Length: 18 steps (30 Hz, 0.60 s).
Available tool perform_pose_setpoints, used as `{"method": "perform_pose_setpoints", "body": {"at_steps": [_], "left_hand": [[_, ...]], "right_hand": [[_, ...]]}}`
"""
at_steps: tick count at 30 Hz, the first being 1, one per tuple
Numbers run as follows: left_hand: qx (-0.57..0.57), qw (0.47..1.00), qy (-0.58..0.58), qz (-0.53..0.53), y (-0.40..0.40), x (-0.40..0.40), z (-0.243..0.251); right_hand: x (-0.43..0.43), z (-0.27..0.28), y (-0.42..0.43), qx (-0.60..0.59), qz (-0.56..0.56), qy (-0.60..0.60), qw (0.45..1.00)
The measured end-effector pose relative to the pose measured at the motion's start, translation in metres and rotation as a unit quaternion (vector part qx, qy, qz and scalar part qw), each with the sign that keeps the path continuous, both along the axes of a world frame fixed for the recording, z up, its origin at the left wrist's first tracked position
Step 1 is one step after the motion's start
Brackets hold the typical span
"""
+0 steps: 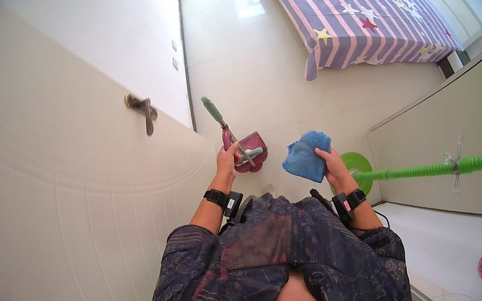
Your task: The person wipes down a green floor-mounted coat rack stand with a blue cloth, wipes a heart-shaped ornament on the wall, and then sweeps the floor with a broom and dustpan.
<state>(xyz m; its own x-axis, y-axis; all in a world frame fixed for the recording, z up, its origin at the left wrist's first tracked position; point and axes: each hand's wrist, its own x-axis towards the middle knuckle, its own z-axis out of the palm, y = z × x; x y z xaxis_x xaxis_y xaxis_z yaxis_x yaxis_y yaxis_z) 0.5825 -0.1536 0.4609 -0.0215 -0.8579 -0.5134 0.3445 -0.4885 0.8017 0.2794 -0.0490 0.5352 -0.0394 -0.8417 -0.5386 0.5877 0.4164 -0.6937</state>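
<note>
Low in front of me, my left hand (229,156) is closed around the handles of small cleaning tools. One is a long handle with a green grip (213,109), slanting up to the left. A dark pink dustpan (253,145) hangs just right of that hand, with a pale green piece across it that I cannot identify. My right hand (335,165) pinches a folded blue cloth (308,156) by its right edge, thumb on top. Both hands are held apart in front of my body.
A white door (80,148) with a metal lever handle (150,117) stands at the left. Ahead is a bed with a striped, star-patterned cover (346,20). At right, a green ribbed pole on a round green base (355,161) stands near a pale panel (458,123).
</note>
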Motion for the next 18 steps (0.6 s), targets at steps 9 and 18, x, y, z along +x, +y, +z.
{"method": "perform_pose_setpoints", "body": {"at_steps": [9, 18], "left_hand": [[-0.007, 0.998, 0.024, -0.049, -0.128, -0.04, -0.015], [-0.011, 0.985, -0.098, -0.143, -0.23, -0.069, -0.049]], "right_hand": [[-0.03, -0.019, -0.059, 0.032, -0.069, -0.001, 0.997], [-0.091, -0.035, -0.165, 0.015, -0.055, -0.019, 0.998]]}}
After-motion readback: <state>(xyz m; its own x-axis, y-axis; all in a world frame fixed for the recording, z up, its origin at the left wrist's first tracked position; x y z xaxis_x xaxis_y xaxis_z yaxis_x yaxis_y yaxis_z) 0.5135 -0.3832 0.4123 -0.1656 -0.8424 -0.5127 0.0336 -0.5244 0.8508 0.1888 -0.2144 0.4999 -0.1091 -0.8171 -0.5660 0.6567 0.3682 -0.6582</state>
